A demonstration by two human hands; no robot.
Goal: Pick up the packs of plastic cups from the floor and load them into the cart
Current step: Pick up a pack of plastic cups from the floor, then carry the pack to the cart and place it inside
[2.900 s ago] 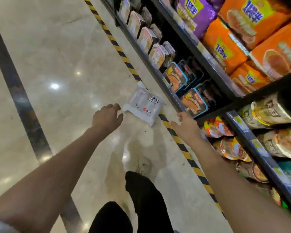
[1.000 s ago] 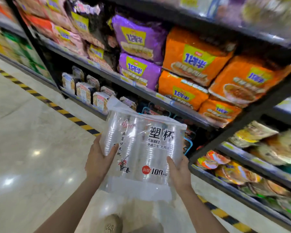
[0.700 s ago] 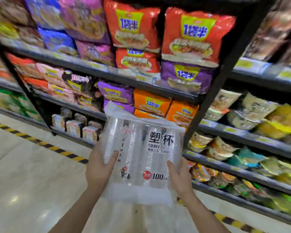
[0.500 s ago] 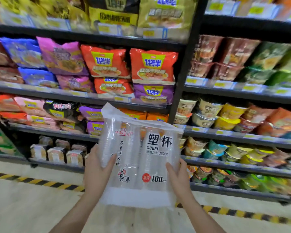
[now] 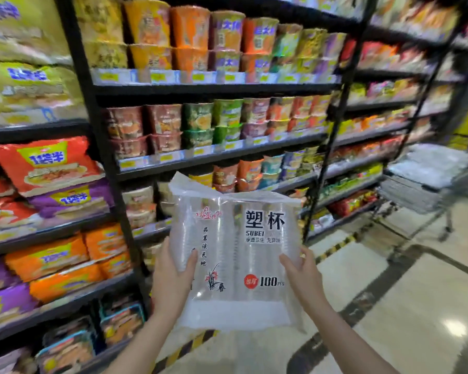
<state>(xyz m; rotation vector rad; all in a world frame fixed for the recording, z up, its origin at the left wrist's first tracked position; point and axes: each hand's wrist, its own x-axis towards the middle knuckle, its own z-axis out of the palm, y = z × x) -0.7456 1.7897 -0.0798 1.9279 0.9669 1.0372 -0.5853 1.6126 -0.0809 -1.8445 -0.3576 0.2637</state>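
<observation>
A clear pack of plastic cups (image 5: pixel 235 255) with black printed characters is held upright in front of me at chest height. My left hand (image 5: pixel 170 282) grips its left side and my right hand (image 5: pixel 303 276) grips its right side. A wire shopping cart (image 5: pixel 419 190) stands at the right, further down the aisle. Several clear packs (image 5: pixel 430 163) lie inside it, blurred.
Tall black shelves (image 5: pixel 219 89) full of noodle cups and bags fill the left and middle of the view. A yellow-and-black floor stripe (image 5: pixel 333 249) runs along the shelf base. Polished pale floor (image 5: pixel 416 306) spreads to the lower right, toward the cart.
The pack was lifted off the floor into both hands. Since then the view has swung right along the shelves, and the cart has come into sight at the right.
</observation>
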